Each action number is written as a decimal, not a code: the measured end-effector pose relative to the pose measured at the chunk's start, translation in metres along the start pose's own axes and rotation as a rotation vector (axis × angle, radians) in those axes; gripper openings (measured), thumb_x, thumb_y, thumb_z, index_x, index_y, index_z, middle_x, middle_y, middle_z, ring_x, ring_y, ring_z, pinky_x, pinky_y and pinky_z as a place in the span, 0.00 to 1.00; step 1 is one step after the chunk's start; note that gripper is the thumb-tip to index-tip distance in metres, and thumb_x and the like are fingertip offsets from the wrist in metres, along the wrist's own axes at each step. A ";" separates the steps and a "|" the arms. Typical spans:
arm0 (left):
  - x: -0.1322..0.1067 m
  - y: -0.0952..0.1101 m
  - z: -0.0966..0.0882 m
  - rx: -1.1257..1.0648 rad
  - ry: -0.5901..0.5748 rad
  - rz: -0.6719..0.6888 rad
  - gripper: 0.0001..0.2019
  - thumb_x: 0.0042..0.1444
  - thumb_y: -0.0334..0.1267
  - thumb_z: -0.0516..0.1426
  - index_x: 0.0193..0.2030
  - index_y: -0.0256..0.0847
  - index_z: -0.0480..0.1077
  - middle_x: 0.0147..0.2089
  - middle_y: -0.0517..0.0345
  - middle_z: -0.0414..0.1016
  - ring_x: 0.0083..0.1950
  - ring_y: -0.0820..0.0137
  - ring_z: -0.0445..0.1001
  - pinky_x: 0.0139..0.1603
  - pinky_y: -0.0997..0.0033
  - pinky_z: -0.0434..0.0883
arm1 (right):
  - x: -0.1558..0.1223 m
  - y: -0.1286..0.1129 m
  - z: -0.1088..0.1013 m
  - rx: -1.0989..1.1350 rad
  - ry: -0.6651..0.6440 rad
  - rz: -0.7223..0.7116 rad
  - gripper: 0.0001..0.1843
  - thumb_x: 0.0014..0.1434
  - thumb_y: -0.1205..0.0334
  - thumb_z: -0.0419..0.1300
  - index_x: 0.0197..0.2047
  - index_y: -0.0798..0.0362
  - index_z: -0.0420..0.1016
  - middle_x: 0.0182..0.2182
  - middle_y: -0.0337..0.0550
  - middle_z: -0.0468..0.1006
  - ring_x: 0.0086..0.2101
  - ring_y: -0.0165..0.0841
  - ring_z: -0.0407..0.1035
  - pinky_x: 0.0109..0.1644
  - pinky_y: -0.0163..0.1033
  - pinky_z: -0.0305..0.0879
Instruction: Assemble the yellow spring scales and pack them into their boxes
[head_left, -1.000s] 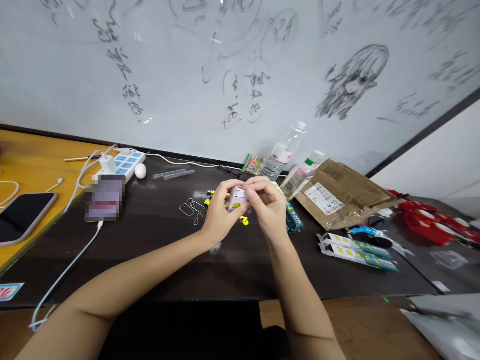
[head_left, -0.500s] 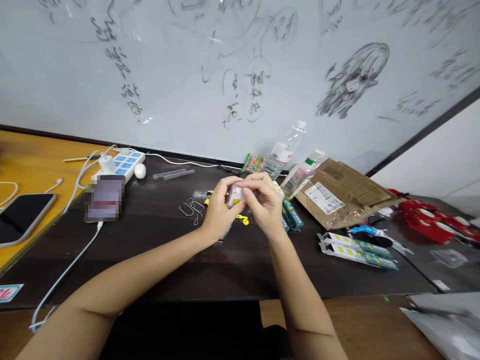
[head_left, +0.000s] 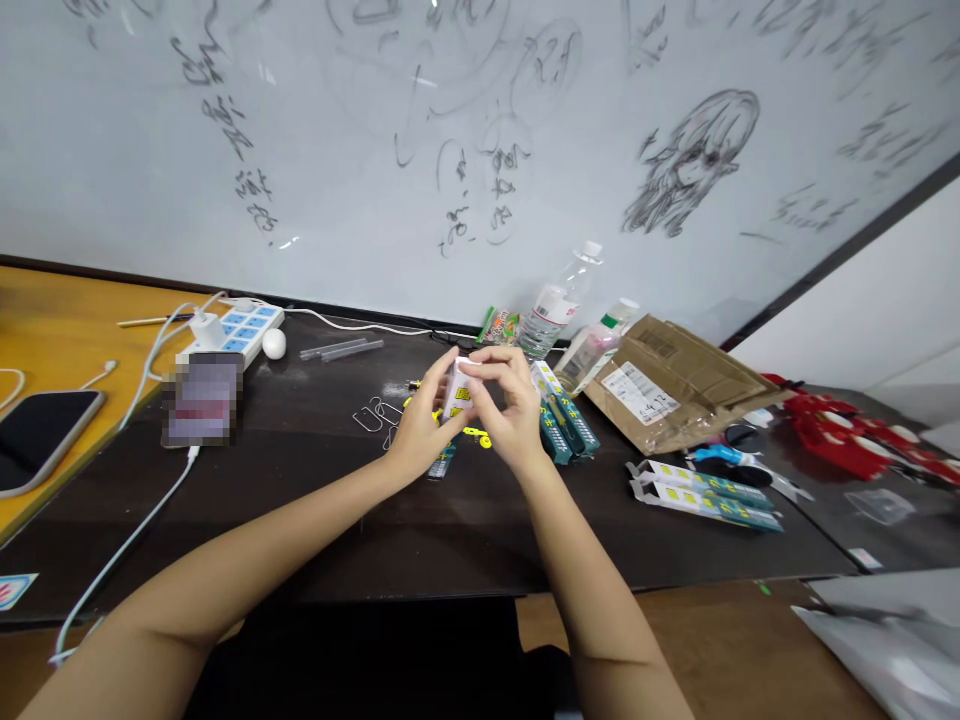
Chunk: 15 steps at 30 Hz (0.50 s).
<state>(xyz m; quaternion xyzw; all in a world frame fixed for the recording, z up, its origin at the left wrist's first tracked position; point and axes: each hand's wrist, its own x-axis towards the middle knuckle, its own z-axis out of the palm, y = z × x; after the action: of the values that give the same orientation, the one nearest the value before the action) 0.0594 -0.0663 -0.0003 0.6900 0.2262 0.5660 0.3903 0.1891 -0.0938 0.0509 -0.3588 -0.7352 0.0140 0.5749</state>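
Observation:
Between my two hands, a narrow white cardboard box (head_left: 462, 388) with yellow print and a teal lower end is held up over the dark table. My left hand (head_left: 421, 420) wraps its left side, thumb across the front. The fingers of my right hand (head_left: 507, 402) are bent at its top end, touching it. Yellow parts (head_left: 480, 437) lie on the table behind and beside the hands, partly hidden. Bent metal wire pieces (head_left: 375, 415) are left of my left hand. Two similar teal boxes (head_left: 564, 420) lie right of my right hand.
Two more boxes (head_left: 705, 492) with open flaps lie at the right, near blue-handled pliers (head_left: 739, 462). Behind stand a water bottle (head_left: 556, 305), a second bottle (head_left: 600, 350) and a brown cardboard parcel (head_left: 667, 385). A power strip (head_left: 251, 325) and a plugged-in phone (head_left: 202, 400) are at the left.
The box between my hands now shows more of its printed front and its teal lower end. My right fingers remain at its top. The whole view has shifted slightly.

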 end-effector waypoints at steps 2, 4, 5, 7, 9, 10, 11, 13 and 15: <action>-0.008 -0.014 -0.009 -0.035 -0.071 -0.045 0.34 0.55 0.38 0.59 0.67 0.48 0.49 0.56 0.49 0.68 0.52 0.64 0.72 0.51 0.63 0.70 | -0.002 0.006 0.001 0.026 -0.039 0.054 0.13 0.60 0.60 0.56 0.49 0.45 0.73 0.48 0.46 0.68 0.50 0.38 0.65 0.49 0.46 0.68; -0.015 -0.030 -0.019 -0.039 -0.130 -0.120 0.30 0.55 0.38 0.58 0.64 0.45 0.55 0.52 0.49 0.71 0.50 0.65 0.74 0.51 0.62 0.71 | -0.009 0.017 0.006 0.083 -0.068 0.145 0.22 0.59 0.56 0.57 0.57 0.42 0.65 0.56 0.47 0.63 0.53 0.39 0.62 0.49 0.46 0.69; -0.019 -0.038 -0.024 -0.032 -0.143 -0.176 0.27 0.55 0.38 0.59 0.61 0.43 0.60 0.50 0.50 0.72 0.46 0.66 0.75 0.49 0.63 0.72 | -0.015 0.025 0.011 0.131 -0.067 0.203 0.28 0.59 0.54 0.57 0.62 0.41 0.58 0.60 0.47 0.59 0.54 0.39 0.62 0.49 0.45 0.69; -0.024 -0.050 -0.031 -0.046 -0.133 -0.288 0.24 0.54 0.38 0.58 0.59 0.41 0.62 0.46 0.51 0.73 0.42 0.69 0.75 0.44 0.66 0.74 | -0.030 0.043 0.022 0.245 -0.030 0.321 0.37 0.59 0.51 0.56 0.67 0.41 0.43 0.64 0.50 0.54 0.54 0.38 0.63 0.51 0.46 0.68; -0.027 -0.058 -0.034 -0.101 -0.100 -0.376 0.25 0.54 0.39 0.58 0.58 0.40 0.62 0.41 0.55 0.72 0.39 0.71 0.75 0.40 0.69 0.75 | -0.047 0.058 0.036 0.345 -0.024 0.425 0.38 0.60 0.50 0.54 0.68 0.43 0.39 0.63 0.53 0.56 0.51 0.38 0.67 0.52 0.47 0.67; -0.028 -0.060 -0.034 -0.123 -0.085 -0.412 0.25 0.53 0.39 0.58 0.58 0.40 0.62 0.39 0.57 0.71 0.38 0.72 0.75 0.38 0.71 0.75 | -0.055 0.064 0.042 0.375 -0.061 0.473 0.37 0.60 0.50 0.54 0.67 0.46 0.42 0.61 0.54 0.59 0.49 0.37 0.68 0.53 0.47 0.66; -0.029 -0.062 -0.034 -0.139 -0.074 -0.448 0.26 0.52 0.39 0.59 0.58 0.40 0.62 0.39 0.58 0.70 0.36 0.74 0.74 0.36 0.72 0.75 | -0.062 0.067 0.048 0.394 -0.118 0.504 0.35 0.60 0.50 0.55 0.66 0.48 0.47 0.60 0.54 0.61 0.49 0.38 0.69 0.53 0.47 0.66; -0.030 -0.063 -0.033 -0.153 -0.060 -0.512 0.27 0.50 0.41 0.60 0.58 0.41 0.61 0.39 0.59 0.68 0.33 0.75 0.73 0.31 0.74 0.75 | -0.072 0.069 0.057 0.409 -0.187 0.530 0.33 0.60 0.50 0.55 0.65 0.50 0.52 0.59 0.53 0.63 0.50 0.38 0.68 0.55 0.46 0.65; -0.032 -0.063 -0.032 -0.154 -0.043 -0.563 0.29 0.50 0.43 0.61 0.58 0.41 0.59 0.39 0.58 0.68 0.32 0.76 0.73 0.27 0.75 0.75 | -0.076 0.066 0.061 0.377 -0.220 0.538 0.32 0.60 0.50 0.54 0.65 0.49 0.53 0.59 0.51 0.64 0.52 0.38 0.67 0.56 0.46 0.64</action>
<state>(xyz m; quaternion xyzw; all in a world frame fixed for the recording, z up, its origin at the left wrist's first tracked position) 0.0286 -0.0439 -0.0674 0.5803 0.3569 0.4360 0.5880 0.1767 -0.0624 -0.0616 -0.4237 -0.6561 0.3393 0.5243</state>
